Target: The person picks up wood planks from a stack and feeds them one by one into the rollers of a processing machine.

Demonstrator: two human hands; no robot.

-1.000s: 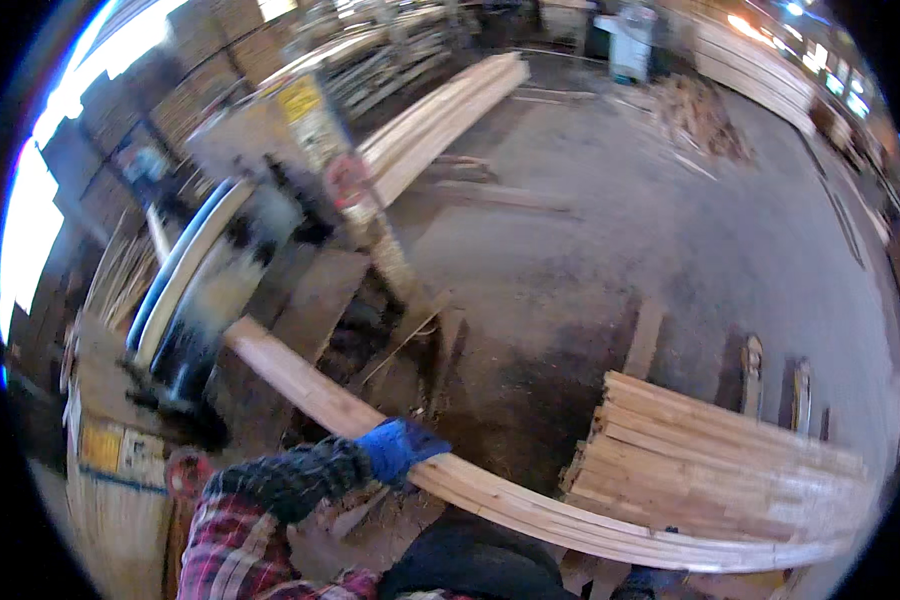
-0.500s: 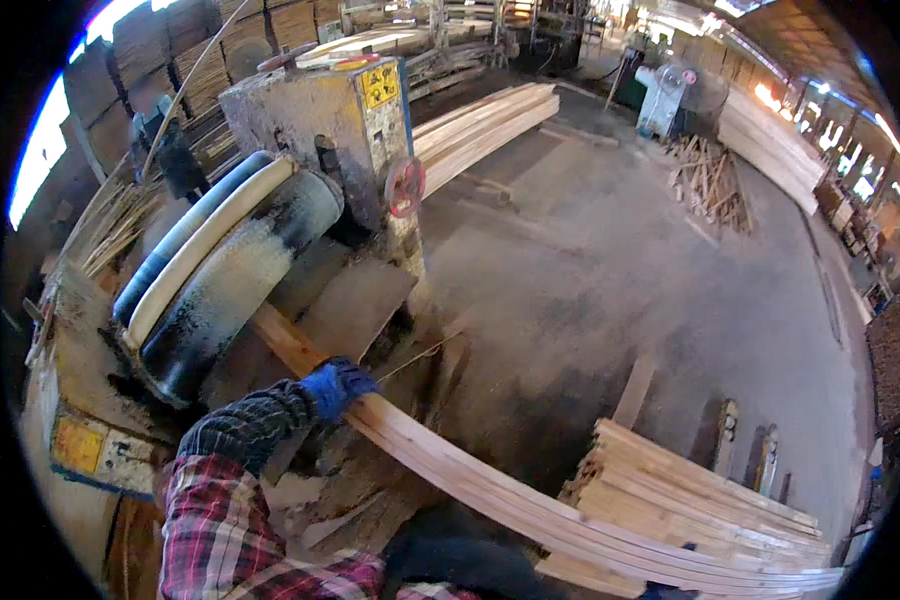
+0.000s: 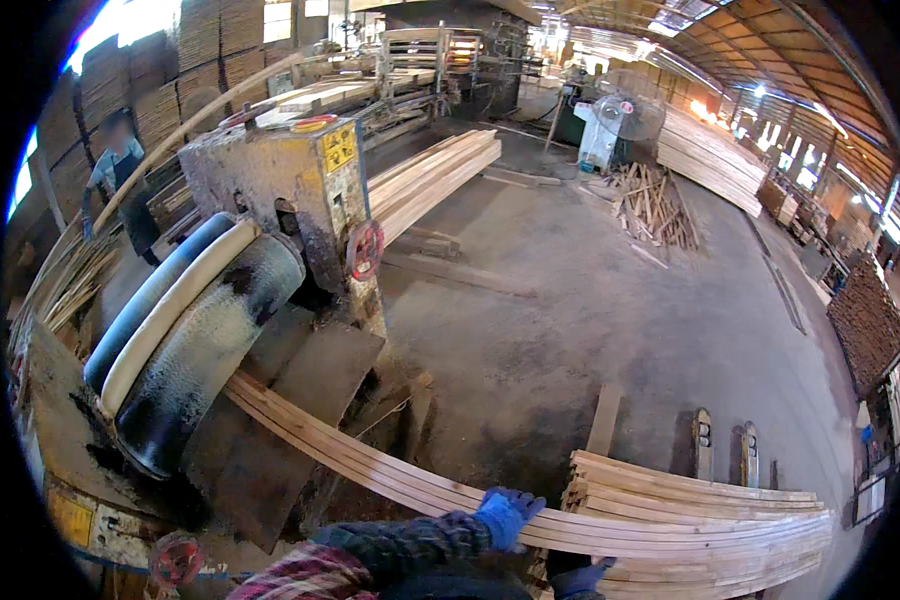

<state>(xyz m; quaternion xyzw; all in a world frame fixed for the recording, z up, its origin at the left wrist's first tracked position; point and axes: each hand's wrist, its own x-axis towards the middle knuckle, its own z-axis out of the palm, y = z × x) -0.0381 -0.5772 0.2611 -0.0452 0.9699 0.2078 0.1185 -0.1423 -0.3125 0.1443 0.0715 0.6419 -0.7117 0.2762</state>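
A bundle of long, pale wooden strips [image 3: 400, 482] runs from beneath the machine's big round drum [image 3: 205, 345] toward the lower right. My left hand [image 3: 508, 515], in a blue glove, is closed over the top of the strips near the stack's left end. Close by, at their near edge, my right hand [image 3: 582, 577] in a dark glove holds the strips from below, its fingers partly hidden. Under and beside the bundle's right end lies a stack of similar wooden strips [image 3: 690, 490]. The drum has a cream band between blue and grey sections.
The machine's worn metal housing [image 3: 270, 165] carries a red handwheel [image 3: 366, 250]. Behind it lies a pile of long boards [image 3: 435, 185]. Two metal fork ends [image 3: 703, 445] stick out past the stack. Scrap wood [image 3: 655, 205] is heaped farther off. A person [image 3: 125, 190] stands at the far left.
My left hand has moved along the strips, away from the drum, to the right. My right hand now sits closer to it. The view has shifted, showing more of the hall's roof.
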